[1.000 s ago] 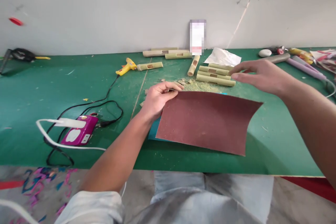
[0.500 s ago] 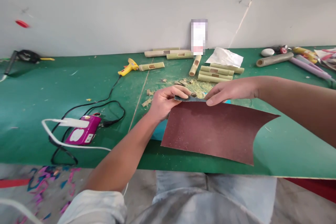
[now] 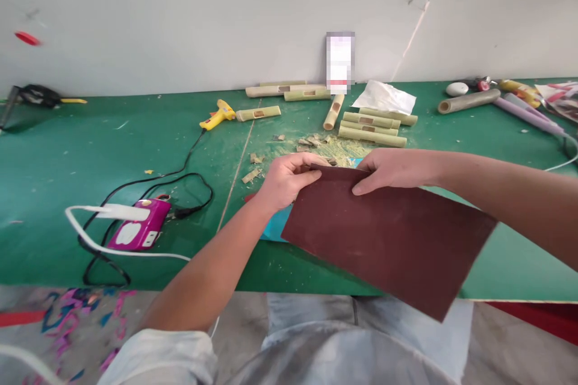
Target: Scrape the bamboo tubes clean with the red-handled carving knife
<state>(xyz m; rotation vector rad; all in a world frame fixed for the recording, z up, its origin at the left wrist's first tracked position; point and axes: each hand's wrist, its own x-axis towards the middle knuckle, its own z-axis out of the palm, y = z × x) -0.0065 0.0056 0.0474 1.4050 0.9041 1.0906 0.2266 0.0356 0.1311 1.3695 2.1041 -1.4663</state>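
A dark reddish-brown sheet of sandpaper (image 3: 383, 234) hangs tilted toward me over the front of the green table. My left hand (image 3: 289, 179) pinches its far left corner, thumb on the near face. Along the same far edge, my right hand (image 3: 388, 169) grips the sheet with the thumb in front and the fingers hidden behind. Beneath and beside the sheet, part of something flat and light blue (image 3: 276, 225) shows. Just beyond the hands lie bamboo chips (image 3: 311, 142) and pale sawdust (image 3: 345, 150).
Several bamboo tubes (image 3: 372, 132) with cut slots lie at the back, near a white paper (image 3: 383, 97). A yellow glue gun (image 3: 219, 115) rests left of them. Its black cord reaches a magenta power strip (image 3: 142, 225). A screen (image 3: 340, 63) leans against the wall.
The sheet's far edge, folded over before, now stands up flatter. Its lower right corner has swung down toward me, and my right hand has come slightly nearer.
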